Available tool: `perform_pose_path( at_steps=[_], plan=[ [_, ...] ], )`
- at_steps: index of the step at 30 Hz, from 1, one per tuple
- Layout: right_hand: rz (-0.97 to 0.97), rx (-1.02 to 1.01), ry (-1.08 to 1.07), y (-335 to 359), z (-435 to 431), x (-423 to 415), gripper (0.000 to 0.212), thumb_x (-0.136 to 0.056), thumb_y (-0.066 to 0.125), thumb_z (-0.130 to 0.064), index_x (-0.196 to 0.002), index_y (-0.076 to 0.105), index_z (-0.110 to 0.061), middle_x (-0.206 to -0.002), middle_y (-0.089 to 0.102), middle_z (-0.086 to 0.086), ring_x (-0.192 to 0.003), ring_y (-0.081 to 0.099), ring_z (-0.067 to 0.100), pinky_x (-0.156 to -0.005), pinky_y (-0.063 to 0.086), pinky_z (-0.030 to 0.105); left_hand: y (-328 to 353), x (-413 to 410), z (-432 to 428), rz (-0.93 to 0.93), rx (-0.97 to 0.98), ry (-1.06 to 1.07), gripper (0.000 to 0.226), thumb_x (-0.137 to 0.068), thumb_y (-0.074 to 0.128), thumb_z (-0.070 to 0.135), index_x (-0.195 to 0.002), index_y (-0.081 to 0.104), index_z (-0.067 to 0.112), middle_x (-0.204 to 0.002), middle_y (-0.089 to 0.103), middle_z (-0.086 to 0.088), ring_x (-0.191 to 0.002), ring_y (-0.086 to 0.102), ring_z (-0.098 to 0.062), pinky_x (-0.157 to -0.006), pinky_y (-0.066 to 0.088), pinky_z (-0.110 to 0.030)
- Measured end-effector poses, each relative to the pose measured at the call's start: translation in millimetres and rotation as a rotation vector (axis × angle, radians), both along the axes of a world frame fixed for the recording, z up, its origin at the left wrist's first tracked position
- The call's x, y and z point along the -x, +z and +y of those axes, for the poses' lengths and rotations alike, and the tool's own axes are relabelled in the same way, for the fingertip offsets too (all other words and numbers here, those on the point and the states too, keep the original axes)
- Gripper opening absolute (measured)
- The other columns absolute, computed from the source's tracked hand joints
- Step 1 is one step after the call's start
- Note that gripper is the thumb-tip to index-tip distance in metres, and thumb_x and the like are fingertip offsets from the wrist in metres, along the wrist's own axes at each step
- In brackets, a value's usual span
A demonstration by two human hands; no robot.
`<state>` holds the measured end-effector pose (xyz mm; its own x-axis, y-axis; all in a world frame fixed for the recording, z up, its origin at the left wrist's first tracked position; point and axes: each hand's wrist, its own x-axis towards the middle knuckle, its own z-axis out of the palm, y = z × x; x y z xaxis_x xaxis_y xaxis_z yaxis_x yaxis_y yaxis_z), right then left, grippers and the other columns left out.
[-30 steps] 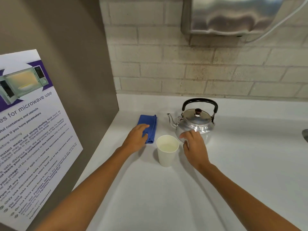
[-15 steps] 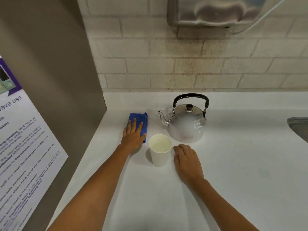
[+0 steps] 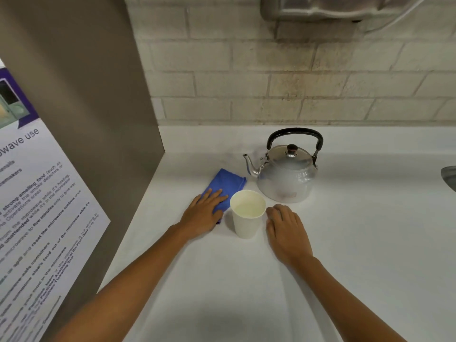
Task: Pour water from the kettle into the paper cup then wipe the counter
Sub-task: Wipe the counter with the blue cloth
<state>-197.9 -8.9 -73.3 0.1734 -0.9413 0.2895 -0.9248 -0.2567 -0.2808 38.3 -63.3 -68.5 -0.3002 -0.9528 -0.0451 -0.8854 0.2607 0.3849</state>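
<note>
One kettle [image 3: 286, 178], one paper cup [image 3: 247, 213] and one blue cloth [image 3: 225, 183] sit on the table [image 3: 370, 243]. The left hand [image 3: 203, 214] lies flat on the cloth, fingers spread; the right hand [image 3: 287, 230] rests loose, grasping nothing.

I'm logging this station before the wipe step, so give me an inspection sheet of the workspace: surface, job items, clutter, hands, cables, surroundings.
Surface: white counter, no spill visible.
Job's things: metal kettle upright near the wall, lid on, spout pointing left; paper cup upright in front of it, pale liquid inside; blue cloth folded, left of the cup.
Clutter: nothing seen.
Hands: left hand flat on the cloth's near end; right hand palm down on the counter right of the cup, holding nothing.
Cables: a white cable runs from the steel wall unit.
Surroundings: brick wall, microwave-use poster at left, sink edge at right.
</note>
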Motion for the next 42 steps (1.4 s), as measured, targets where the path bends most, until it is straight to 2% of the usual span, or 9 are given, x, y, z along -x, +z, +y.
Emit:
perform_pose_path(
  at_steps=[4, 9, 13, 18, 21, 27, 32, 38, 42],
  plan=[
    [-0.029, -0.009, -0.004, 0, 3, 0, 0.026, -0.093, 0.04, -0.016, -0.116, 0.052, -0.011, -0.118, 0.056, 0.006, -0.11, 0.049, 0.024, -0.099, 0.041, 0.035, 14, -7, -9, 0.204, -0.085, 0.022, 0.041, -0.092, 0.037, 0.023, -0.133, 0.038, 0.028, -0.153, 0.023, 0.006, -0.14, 0.022, -0.018, -0.113, 0.023, -0.039],
    [-0.048, -0.015, -0.01, 1, 2, -1, 0.026, -0.093, 0.04, -0.017, -0.116, 0.052, -0.011, -0.118, 0.055, 0.005, -0.109, 0.049, 0.023, -0.099, 0.041, 0.035, 5, 23, -28, -0.144, -0.041, 0.068, 0.052, -0.097, 0.017, 0.041, -0.142, -0.009, 0.038, -0.157, -0.009, 0.003, -0.144, -0.006, -0.019, -0.115, 0.003, -0.044],
    [-0.042, -0.021, 0.002, 1, 0, 0, 0.025, -0.094, 0.039, -0.017, -0.115, 0.052, -0.011, -0.118, 0.055, 0.005, -0.11, 0.048, 0.023, -0.099, 0.04, 0.035, 3, 25, -34, -0.307, 0.007, -0.071, 0.055, -0.097, 0.025, 0.039, -0.143, -0.005, 0.035, -0.157, -0.01, 0.001, -0.143, -0.01, -0.025, -0.116, 0.002, -0.045],
    [-0.044, -0.016, 0.001, 0, 0, 0, 0.027, -0.094, 0.038, -0.019, -0.116, 0.051, -0.012, -0.119, 0.055, 0.004, -0.11, 0.048, 0.021, -0.099, 0.041, 0.033, -5, 8, -17, -0.142, 0.093, -0.316, 0.052, -0.097, 0.022, 0.039, -0.144, 0.002, 0.032, -0.151, -0.006, 0.016, -0.143, -0.009, -0.013, -0.115, -0.004, -0.03],
    [-0.032, -0.017, -0.003, -1, -1, -1, 0.027, -0.094, 0.038, -0.02, -0.116, 0.051, -0.013, -0.119, 0.055, 0.004, -0.111, 0.047, 0.021, -0.099, 0.041, 0.033, -2, 14, -22, -0.184, 0.127, -0.35, 0.058, -0.096, 0.028, 0.037, -0.145, -0.002, 0.027, -0.156, -0.002, 0.005, -0.143, -0.007, -0.015, -0.114, -0.003, -0.028],
    [-0.044, -0.024, 0.006, 0, -1, 1, 0.025, -0.094, 0.039, -0.019, -0.115, 0.052, -0.013, -0.117, 0.055, 0.004, -0.11, 0.047, 0.021, -0.097, 0.041, 0.034, 3, 18, -16, -0.147, 0.094, -0.237, 0.053, -0.098, 0.026, 0.032, -0.145, 0.002, 0.028, -0.157, 0.004, 0.004, -0.144, -0.003, -0.014, -0.116, 0.002, -0.029],
    [-0.028, -0.012, 0.005, 0, 1, 0, 0.026, -0.093, 0.039, -0.018, -0.115, 0.051, -0.012, -0.117, 0.054, 0.004, -0.111, 0.047, 0.022, -0.098, 0.04, 0.035, -2, -2, 11, -0.133, 0.056, 0.055, 0.046, -0.099, 0.015, 0.037, -0.144, 0.007, 0.033, -0.157, 0.0, 0.003, -0.144, -0.006, -0.017, -0.117, 0.001, -0.034],
    [-0.019, -0.008, -0.004, 1, 0, -2, 0.026, -0.093, 0.039, -0.017, -0.115, 0.051, -0.011, -0.116, 0.055, 0.005, -0.11, 0.047, 0.022, -0.097, 0.039, 0.033, -4, 20, 26, -0.281, 0.033, 0.06, 0.049, -0.098, 0.011, 0.038, -0.145, -0.002, 0.028, -0.157, -0.011, -0.002, -0.143, -0.014, -0.024, -0.117, -0.002, -0.039],
    [-0.038, -0.024, 0.002, 3, 2, 0, 0.027, -0.094, 0.039, -0.017, -0.116, 0.051, -0.011, -0.117, 0.054, 0.005, -0.11, 0.046, 0.023, -0.098, 0.039, 0.034, 6, 5, 26, -0.207, 0.006, 0.126, 0.049, -0.098, 0.011, 0.038, -0.144, -0.002, 0.029, -0.157, -0.007, 0.0, -0.144, -0.009, -0.02, -0.117, 0.001, -0.037]
  ],
)
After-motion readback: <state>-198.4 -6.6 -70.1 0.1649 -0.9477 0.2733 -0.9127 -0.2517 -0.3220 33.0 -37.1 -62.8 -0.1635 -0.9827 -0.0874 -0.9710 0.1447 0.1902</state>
